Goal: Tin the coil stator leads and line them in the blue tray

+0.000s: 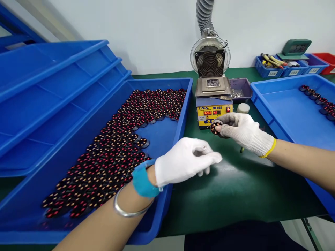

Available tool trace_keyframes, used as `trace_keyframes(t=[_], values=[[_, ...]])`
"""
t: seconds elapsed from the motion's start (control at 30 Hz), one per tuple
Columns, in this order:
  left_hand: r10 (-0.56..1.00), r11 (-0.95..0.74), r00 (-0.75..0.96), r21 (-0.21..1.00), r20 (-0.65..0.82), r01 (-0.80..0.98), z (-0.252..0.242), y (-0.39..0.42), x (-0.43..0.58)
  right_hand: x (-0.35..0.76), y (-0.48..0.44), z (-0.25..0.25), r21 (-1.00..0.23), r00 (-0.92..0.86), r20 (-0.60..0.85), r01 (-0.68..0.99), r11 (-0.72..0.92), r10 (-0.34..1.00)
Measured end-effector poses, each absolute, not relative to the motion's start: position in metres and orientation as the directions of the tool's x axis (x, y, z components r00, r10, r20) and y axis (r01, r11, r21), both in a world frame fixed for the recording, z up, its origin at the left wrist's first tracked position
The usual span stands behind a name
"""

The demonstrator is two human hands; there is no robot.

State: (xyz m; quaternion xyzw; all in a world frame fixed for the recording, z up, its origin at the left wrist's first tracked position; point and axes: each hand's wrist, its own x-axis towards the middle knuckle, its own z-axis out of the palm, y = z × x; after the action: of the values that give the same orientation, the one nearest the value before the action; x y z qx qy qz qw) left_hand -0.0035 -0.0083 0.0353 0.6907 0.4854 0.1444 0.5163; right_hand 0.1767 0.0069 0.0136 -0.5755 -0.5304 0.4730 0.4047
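My right hand (243,131), in a white glove, grips a small round black part with red and copper windings (215,127) just in front of the yellow and blue solder pot (212,111). My left hand (187,159), also gloved, hovers over the green mat by the right rim of a big blue tray (180,122). Its fingers are curled loosely and I see nothing in them. That tray holds several rows of the same round wound parts (115,153).
Empty blue trays (52,87) are stacked at the left. A blue tray (288,111) at the right holds several round parts (318,101). A fume fan with hose (210,59) stands behind the pot. Small bins with tools (272,64) line the back right.
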Motion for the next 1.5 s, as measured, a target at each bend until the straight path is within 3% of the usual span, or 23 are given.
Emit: trace_keyframes(t=[0.17, 0.33, 0.5, 0.63, 0.83, 1.03, 1.17, 1.27, 1.33, 1.4, 1.5], values=[[0.967, -0.134, 0.252, 0.803, -0.021, 0.581, 0.023, -0.004, -0.003, 0.176, 0.006, 0.009, -0.966, -0.025, -0.095, 0.242, -0.086, 0.995], [0.901, -0.209, 0.434, 0.854, -0.021, 0.476, 0.025, -0.012, -0.001, 0.176, 0.007, 0.005, -0.97, -0.023, -0.072, 0.235, -0.065, 0.997], [0.957, -0.157, 0.289, 0.856, 0.009, 0.492, 0.028, -0.01, -0.002, 0.174, 0.007, 0.007, -0.981, -0.009, -0.038, 0.191, -0.036, 0.999], [0.936, -0.083, 0.344, 0.907, -0.071, 0.413, 0.019, -0.01, 0.004, 0.171, 0.003, 0.013, -0.977, -0.014, -0.034, 0.209, -0.031, 0.999], [0.966, -0.25, 0.147, 0.917, 0.213, 0.311, 0.023, -0.015, -0.003, 0.172, 0.003, 0.014, -0.982, -0.012, 0.001, 0.19, 0.004, 1.0], [0.96, -0.205, 0.264, 0.869, 0.089, 0.451, 0.015, -0.011, 0.0, 0.167, -0.001, 0.015, -0.982, -0.05, 0.033, 0.182, 0.041, 0.998], [0.903, -0.37, 0.36, 0.847, 0.233, 0.382, 0.014, -0.017, 0.003, 0.181, 0.016, 0.02, -0.932, -0.001, 0.149, 0.334, 0.14, 0.989], [0.813, -0.487, 0.551, 0.74, 0.189, 0.464, 0.017, -0.019, 0.003, 0.198, 0.052, 0.036, -0.791, -0.011, 0.333, 0.541, 0.286, 0.943], [0.753, -0.52, 0.655, 0.666, 0.063, 0.535, 0.016, -0.017, 0.004, 0.206, 0.082, 0.052, -0.593, -0.026, 0.403, 0.754, 0.283, 0.915], [0.719, -0.517, 0.693, 0.624, -0.056, 0.587, 0.012, -0.013, 0.004, 0.21, 0.113, 0.068, -0.367, -0.036, 0.406, 0.909, 0.199, 0.913], [0.709, -0.494, 0.689, 0.593, -0.148, 0.636, 0.005, -0.007, 0.001, 0.205, 0.15, 0.083, -0.087, -0.106, 0.33, 0.986, 0.142, 0.938]])
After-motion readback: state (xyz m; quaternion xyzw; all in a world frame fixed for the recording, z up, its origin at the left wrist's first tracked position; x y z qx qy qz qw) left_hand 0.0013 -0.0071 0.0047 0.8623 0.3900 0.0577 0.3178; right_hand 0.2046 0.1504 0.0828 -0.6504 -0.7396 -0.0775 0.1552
